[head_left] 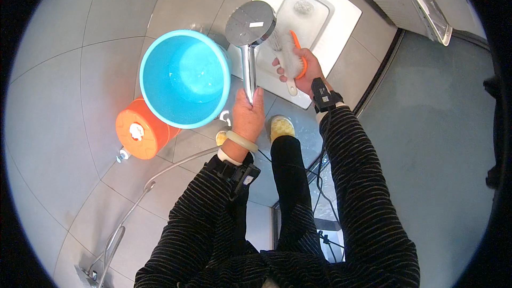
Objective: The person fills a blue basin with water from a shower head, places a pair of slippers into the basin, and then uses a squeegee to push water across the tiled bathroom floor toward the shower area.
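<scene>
Blue bucket [184, 82] between orange tub [148, 130], squat toilet [338, 16] | tiled floor [181, 13] | left fingers [240, 100] gripping showerhead [246, 18]; right fingers [282, 71] gripping brush [291, 66]

Orange-backed brush [295, 39]: partly hidden by the right hand [310, 69]
Shower head [248, 18]: white label too small to read
Shower hose [165, 169]: lost behind the left hand [249, 114] and wrist
Left slipper [221, 138]: mostly covered by that wrist
Orange tub [152, 144]: partly behind the blue bucket [160, 93]
Squat toilet [344, 18]: cut by the upper edge

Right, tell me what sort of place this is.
Most likely a bathroom: there's a white squat toilet, a shower head in the left hand, and a tiled floor.
</scene>
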`<action>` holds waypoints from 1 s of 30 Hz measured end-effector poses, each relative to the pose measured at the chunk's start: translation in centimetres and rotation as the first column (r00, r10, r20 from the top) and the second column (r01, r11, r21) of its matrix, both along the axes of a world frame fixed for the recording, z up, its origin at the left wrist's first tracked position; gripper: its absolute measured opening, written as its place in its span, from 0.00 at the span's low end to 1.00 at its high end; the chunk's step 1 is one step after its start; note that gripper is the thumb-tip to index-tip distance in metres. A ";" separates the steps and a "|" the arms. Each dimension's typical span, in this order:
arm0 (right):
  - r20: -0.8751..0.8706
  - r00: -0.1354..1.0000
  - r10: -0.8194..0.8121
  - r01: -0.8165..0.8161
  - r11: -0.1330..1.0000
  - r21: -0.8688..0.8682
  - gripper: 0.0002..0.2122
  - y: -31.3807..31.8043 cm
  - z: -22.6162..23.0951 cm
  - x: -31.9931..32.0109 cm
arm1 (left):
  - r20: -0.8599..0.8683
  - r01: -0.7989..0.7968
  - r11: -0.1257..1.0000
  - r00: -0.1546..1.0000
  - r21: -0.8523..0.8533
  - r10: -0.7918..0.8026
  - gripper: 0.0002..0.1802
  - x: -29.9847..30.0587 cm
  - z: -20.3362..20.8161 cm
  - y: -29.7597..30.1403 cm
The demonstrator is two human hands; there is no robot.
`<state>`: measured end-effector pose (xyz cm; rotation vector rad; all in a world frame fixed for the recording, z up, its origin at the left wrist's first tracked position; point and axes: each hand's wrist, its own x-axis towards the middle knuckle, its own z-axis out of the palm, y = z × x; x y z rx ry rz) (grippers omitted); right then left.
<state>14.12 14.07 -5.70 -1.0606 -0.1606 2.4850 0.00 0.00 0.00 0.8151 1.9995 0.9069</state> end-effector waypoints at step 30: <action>0.033 0.917 -0.398 0.393 0.885 -0.250 0.26 1.1 -0.2 -4.2 | 0.189 0.017 0.999 0.982 -0.040 -0.009 0.15 1.0 3.2 -2.2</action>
